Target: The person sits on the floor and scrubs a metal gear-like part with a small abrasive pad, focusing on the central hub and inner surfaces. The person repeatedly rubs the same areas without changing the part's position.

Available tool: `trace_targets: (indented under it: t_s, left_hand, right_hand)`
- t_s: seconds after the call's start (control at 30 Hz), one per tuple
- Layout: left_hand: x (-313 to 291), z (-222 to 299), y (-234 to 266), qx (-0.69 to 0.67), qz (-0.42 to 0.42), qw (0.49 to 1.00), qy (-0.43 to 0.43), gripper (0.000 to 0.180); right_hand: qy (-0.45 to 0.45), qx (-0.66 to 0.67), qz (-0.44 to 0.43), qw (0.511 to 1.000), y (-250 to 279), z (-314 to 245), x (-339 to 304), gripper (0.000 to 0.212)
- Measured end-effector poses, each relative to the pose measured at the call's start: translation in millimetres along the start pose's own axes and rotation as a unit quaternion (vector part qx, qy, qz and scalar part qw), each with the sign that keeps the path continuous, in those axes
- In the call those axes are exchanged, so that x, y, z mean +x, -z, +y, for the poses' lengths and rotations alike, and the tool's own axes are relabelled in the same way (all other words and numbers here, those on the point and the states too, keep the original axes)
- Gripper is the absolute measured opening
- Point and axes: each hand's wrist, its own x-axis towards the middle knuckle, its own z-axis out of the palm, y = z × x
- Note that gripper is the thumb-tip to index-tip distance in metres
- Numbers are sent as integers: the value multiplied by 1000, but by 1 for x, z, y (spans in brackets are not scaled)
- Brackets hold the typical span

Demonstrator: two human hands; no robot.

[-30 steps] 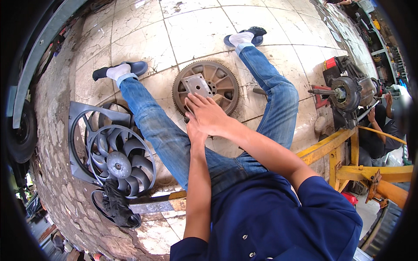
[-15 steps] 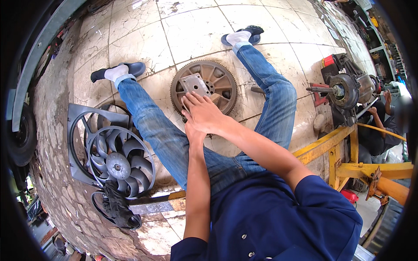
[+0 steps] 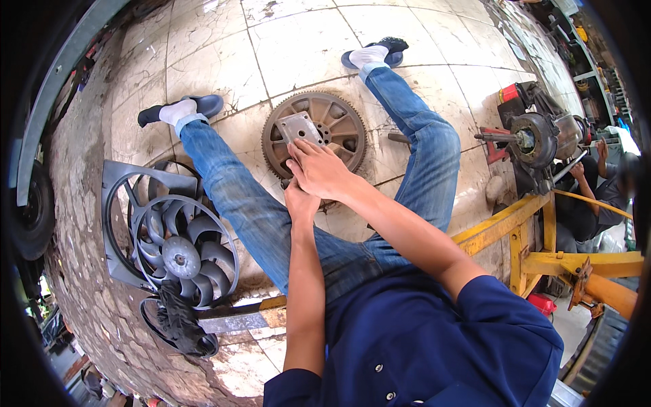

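A toothed ring flywheel [image 3: 348, 109], brown and worn, lies flat on the floor between my legs. On top of it rests a grey metal plate [image 3: 298, 125] with drilled holes. My right hand [image 3: 320, 171] reaches over the plate's near edge, its fingers stretched out and lying close together. Tucked beneath that palm is my left hand [image 3: 300, 201], at the flywheel's near side; its fingers are mostly covered, so any grip stays hidden.
A fan with a grey shroud [image 3: 122, 254] lies at left, beside a dark cloth [image 3: 180, 319]. At right stand a hub assembly [image 3: 536, 139] and a yellow metal frame [image 3: 498, 227]. A co-worker [image 3: 600, 203] sits beyond them. A dark bar [image 3: 399, 138] lies near my right leg.
My right fingers have shifted slightly to the right along the plate's near edge. The whole view has moved a little; flywheel and plate look otherwise the same.
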Motion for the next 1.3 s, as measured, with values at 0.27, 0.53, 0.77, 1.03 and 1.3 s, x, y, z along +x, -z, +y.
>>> trace_targets:
  t_s: [0.27, 0.53, 0.77, 1.03, 1.3]
  left_hand:
    - [2, -16, -4, -7, -20, 997, -79, 50]
    - [-6, 2, 0, 41, -24, 997, -68, 53]
    - [-10, -9, -13, 6, 11, 986, -168, 41]
    - [-12, 24, -26, 133, 4, 976, -173, 41]
    - [0, 77, -25, 344, -82, 928, -118, 41]
  right_hand:
    - [-32, 17, -3, 999, -13, 1, 10, 52]
    - [-59, 5, 26, 998, -17, 2, 3, 52]
    - [-34, 10, 88, 995, -6, 11, -19, 52]
    - [-7, 16, 178, 984, -4, 50, -12, 50]
    - [-89, 27, 162, 982, 17, 88, 14, 46]
